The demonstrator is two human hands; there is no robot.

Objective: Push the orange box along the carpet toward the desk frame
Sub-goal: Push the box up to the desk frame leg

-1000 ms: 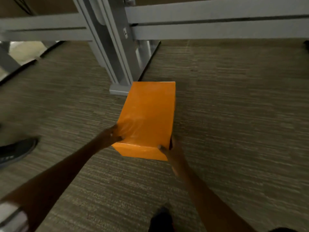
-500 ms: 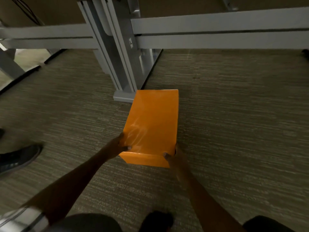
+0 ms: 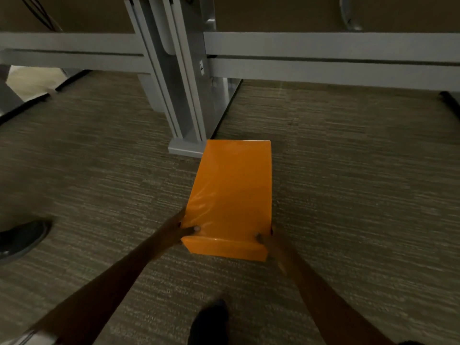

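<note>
The orange box [image 3: 232, 195] lies closed on the carpet [image 3: 99, 183], its contents hidden and its far end just beside the foot of the grey desk frame [image 3: 185, 95]. The left hand [image 3: 178, 229] clasps the near left corner, thumb on top. The right hand [image 3: 270, 241] grips the near right corner, both arms outstretched.

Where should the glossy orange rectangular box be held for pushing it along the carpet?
Hold the glossy orange rectangular box at its two near corners, from the person's side, as the left hand and right hand do: its long axis points at the grey desk frame.
</note>
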